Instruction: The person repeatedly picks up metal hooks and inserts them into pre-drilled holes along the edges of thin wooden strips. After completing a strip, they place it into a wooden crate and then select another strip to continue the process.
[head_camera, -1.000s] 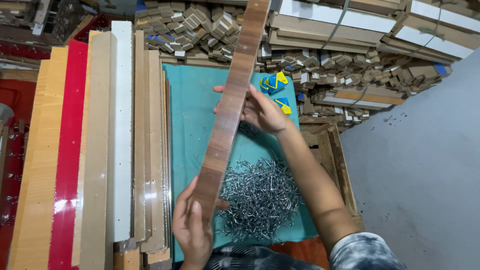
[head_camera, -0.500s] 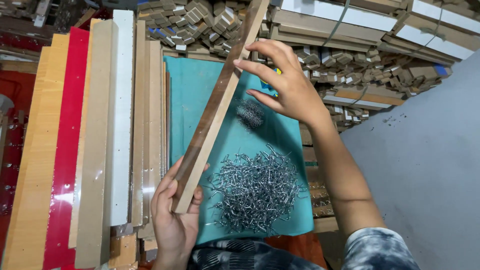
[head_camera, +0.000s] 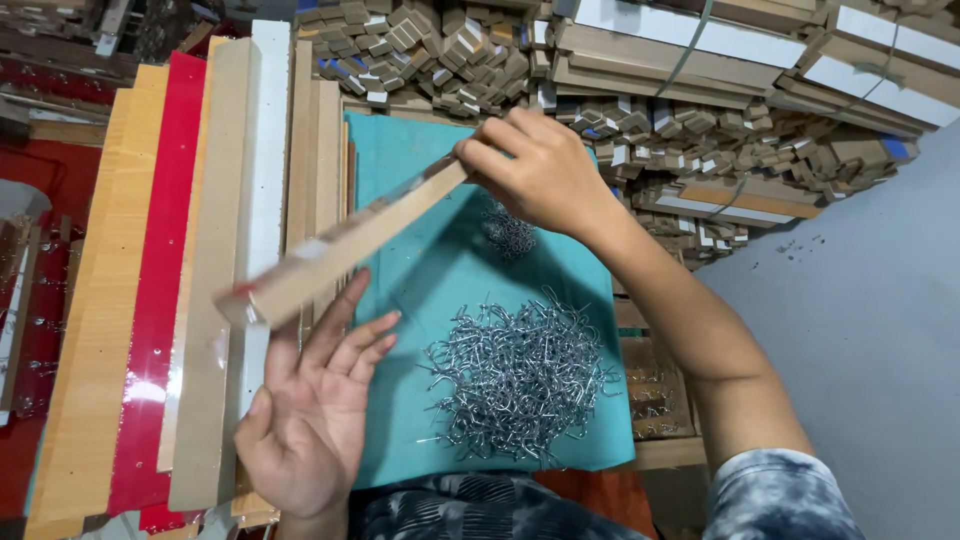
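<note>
Wooden strip (head_camera: 345, 245), long, flat and brown, hangs in the air above the worktop, slanting from low on the left up to the right; it is blurred along its length. Nearest the camera, the left hand (head_camera: 310, 415) lies palm up with its fingers spread and loose, gripping nothing; its fingertips reach up to just under the strip's lower end, and whether they touch it cannot be told. To the right of that hand, a heap of small silver metal hooks (head_camera: 520, 375) rests on a teal cloth (head_camera: 420, 300) that covers the middle of the work surface. A smaller clump of hooks (head_camera: 510, 235) lies farther up the same cloth, partly under the right wrist. The right hand (head_camera: 535, 170) is closed around the strip's upper end, fingers curled over its top face and thumb beneath, so this hand alone carries it. Left of the cloth, long boards lie side by side running away from the viewer: pale wooden boards (head_camera: 215, 300), a glossy red board (head_camera: 155, 300) and a white board (head_camera: 265, 180). Beyond the cloth, at the far edge, stacks of short cut wood pieces (head_camera: 430, 50) and bundled mouldings (head_camera: 720, 70) are piled up. A grey surface (head_camera: 860, 330) fills the right side.
</note>
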